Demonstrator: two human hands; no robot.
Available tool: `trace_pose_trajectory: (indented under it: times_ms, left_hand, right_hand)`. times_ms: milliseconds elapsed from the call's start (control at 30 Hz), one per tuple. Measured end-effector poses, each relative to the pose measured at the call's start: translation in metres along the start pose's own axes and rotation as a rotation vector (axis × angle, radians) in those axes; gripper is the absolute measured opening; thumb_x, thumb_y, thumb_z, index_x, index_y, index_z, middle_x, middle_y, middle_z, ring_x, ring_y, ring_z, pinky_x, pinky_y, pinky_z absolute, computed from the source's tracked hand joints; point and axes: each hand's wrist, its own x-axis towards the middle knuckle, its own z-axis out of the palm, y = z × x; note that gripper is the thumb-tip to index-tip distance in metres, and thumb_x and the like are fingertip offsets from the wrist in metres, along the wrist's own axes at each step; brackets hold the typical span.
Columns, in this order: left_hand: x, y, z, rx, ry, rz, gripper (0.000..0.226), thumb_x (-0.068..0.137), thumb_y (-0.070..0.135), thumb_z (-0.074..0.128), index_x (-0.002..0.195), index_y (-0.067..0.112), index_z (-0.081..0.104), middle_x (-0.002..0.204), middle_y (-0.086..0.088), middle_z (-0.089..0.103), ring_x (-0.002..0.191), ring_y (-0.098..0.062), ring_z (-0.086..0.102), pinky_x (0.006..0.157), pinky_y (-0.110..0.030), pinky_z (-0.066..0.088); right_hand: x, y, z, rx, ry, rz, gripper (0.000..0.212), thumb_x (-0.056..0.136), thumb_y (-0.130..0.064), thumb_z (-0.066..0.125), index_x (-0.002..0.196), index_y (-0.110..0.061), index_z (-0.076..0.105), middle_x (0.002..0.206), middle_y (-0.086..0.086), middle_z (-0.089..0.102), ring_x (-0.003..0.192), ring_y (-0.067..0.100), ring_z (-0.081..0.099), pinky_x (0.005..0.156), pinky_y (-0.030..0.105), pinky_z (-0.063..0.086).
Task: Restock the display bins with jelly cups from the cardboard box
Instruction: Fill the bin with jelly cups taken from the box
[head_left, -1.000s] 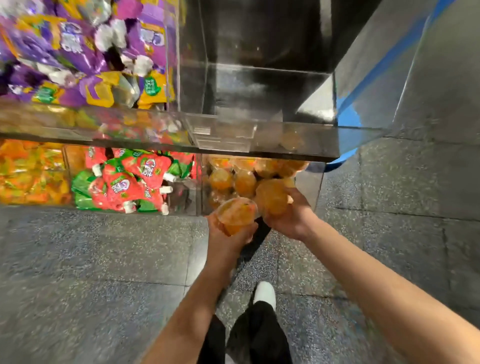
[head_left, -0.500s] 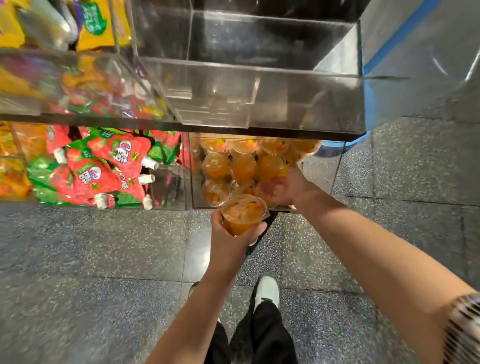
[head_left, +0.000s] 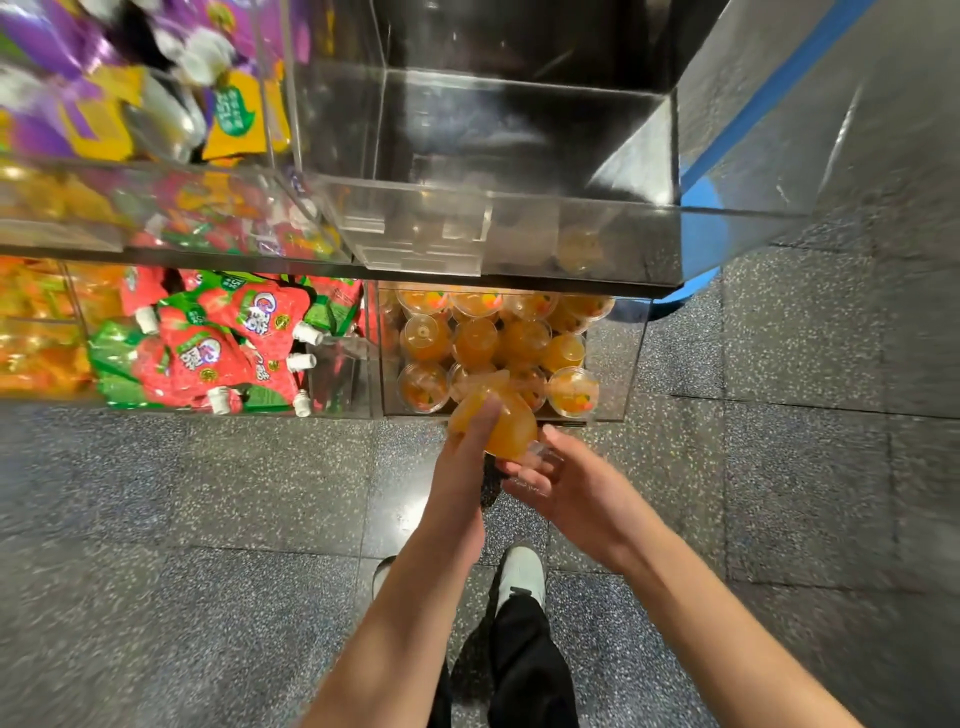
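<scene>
An orange jelly cup (head_left: 506, 426) is tipped on its side just in front of the lower clear bin (head_left: 626, 358), which holds several more orange jelly cups (head_left: 475, 340). My left hand (head_left: 462, 467) grips the tipped cup from the left with the thumb across it. My right hand (head_left: 563, 483) is under the cup's rim on the right, fingers straight and touching it. The cardboard box is not in view.
A clear bin (head_left: 519, 228) with nothing visible inside sits on the shelf above the jelly cups. Red and green spouted pouches (head_left: 223, 343) fill the bin to the left, purple and yellow packs (head_left: 130, 93) the bin above. Speckled grey floor and my shoes (head_left: 522, 574) lie below.
My right hand has left the jelly bin without its cup and come back beside my left hand. The cup in my left hand has tipped from upright onto its side.
</scene>
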Motion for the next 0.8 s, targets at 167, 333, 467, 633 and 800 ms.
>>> trace_pose_trajectory:
  times_ms: [167, 333, 467, 633, 800]
  left_hand:
    - [-0.001, 0.007, 0.019, 0.094, -0.144, 0.041, 0.044, 0.089, 0.036, 0.058, 0.125, 0.010, 0.058, 0.115, -0.006, 0.069, 0.093, -0.007, 0.067, 0.071, -0.014, 0.051]
    - [0.011, 0.016, 0.023, 0.149, -0.165, -0.020, 0.039, 0.098, 0.048, 0.031, 0.126, 0.031, 0.053, 0.130, 0.010, 0.059, 0.121, -0.003, 0.052, 0.106, -0.034, 0.031]
    - [0.033, 0.023, 0.016, 0.115, 0.001, -0.077, 0.030, 0.099, 0.046, 0.034, 0.115, 0.029, 0.054, 0.130, -0.003, 0.058, 0.117, -0.016, 0.054, 0.103, -0.042, 0.036]
    - [0.045, 0.016, 0.013, 0.085, 0.077, -0.070, 0.033, 0.098, 0.046, 0.040, 0.124, 0.028, 0.049, 0.119, -0.008, 0.064, 0.103, -0.017, 0.062, 0.094, -0.040, 0.043]
    - [0.045, 0.003, 0.012, 0.010, 0.119, -0.091, 0.021, 0.100, 0.040, 0.040, 0.119, 0.036, 0.048, 0.116, -0.014, 0.066, 0.098, -0.022, 0.065, 0.084, -0.038, 0.047]
  right_hand:
    - [-0.004, -0.008, -0.005, 0.110, 0.087, -0.151, 0.049, 0.067, -0.023, 0.082, 0.105, 0.000, 0.062, 0.094, 0.019, 0.066, 0.088, 0.026, 0.066, 0.074, 0.028, 0.058]
    - [0.019, -0.037, -0.017, 0.414, 0.299, -0.137, 0.027, 0.093, -0.013, 0.054, 0.114, 0.004, 0.052, 0.093, 0.022, 0.067, 0.069, 0.024, 0.072, 0.057, 0.027, 0.059]
    - [0.049, -0.059, -0.026, 0.589, 0.430, -0.087, 0.049, 0.091, -0.021, 0.063, 0.132, -0.003, 0.043, 0.124, 0.025, 0.050, 0.084, 0.036, 0.065, 0.060, 0.035, 0.061]
    - [0.087, -0.063, -0.036, -0.055, 0.599, -0.138, 0.083, 0.089, -0.057, 0.055, 0.152, -0.026, 0.011, 0.156, 0.003, 0.024, 0.139, 0.027, 0.032, 0.110, 0.035, 0.029]
    - [0.105, -0.059, -0.040, -0.352, 0.625, -0.144, 0.086, 0.087, -0.061, 0.054, 0.153, -0.029, 0.009, 0.154, 0.010, 0.029, 0.138, 0.031, 0.035, 0.111, 0.041, 0.029]
